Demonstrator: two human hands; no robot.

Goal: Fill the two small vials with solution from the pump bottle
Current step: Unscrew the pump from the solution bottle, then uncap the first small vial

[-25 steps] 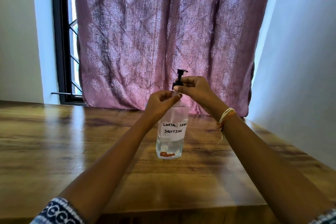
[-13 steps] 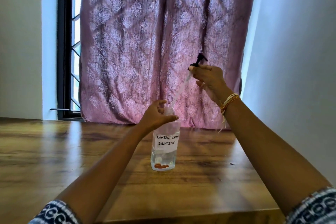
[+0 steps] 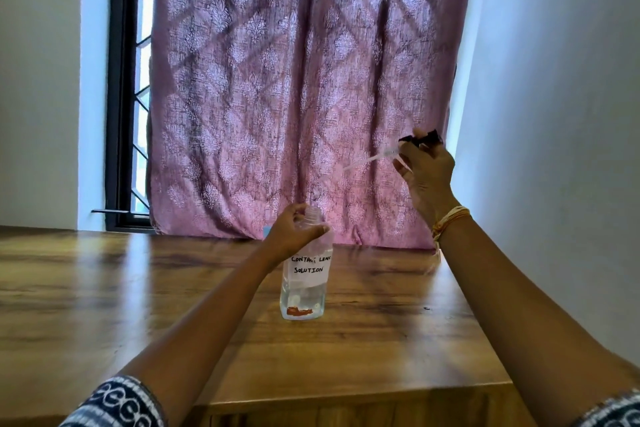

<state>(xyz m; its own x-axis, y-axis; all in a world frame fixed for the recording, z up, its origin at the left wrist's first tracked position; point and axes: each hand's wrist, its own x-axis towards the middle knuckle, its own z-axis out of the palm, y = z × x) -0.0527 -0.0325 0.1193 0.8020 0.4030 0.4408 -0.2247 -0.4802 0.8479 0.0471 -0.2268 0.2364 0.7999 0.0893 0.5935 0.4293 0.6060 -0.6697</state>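
A clear bottle (image 3: 304,288) with a white label reading "CONTACT LENS SOLUTION" stands upright on the wooden table (image 3: 104,305), a little liquid and something reddish-brown at its bottom. Its neck is uncapped. My left hand (image 3: 294,230) wraps around the bottle's shoulder just below the neck. My right hand (image 3: 424,172) is raised up and to the right of the bottle and holds the black pump head (image 3: 420,139), whose clear dip tube (image 3: 372,159) points down-left, fully out of the bottle. No small vials are in view.
A pink patterned curtain (image 3: 304,87) hangs behind the table, with a dark window frame (image 3: 119,97) at left. A white wall (image 3: 561,149) stands close on the right. The table's near edge (image 3: 346,395) runs just below my forearms.
My right hand has lifted the pump head off the bottle and carried it up and right, drawing the tube clear of the neck. My left hand stayed on the bottle.
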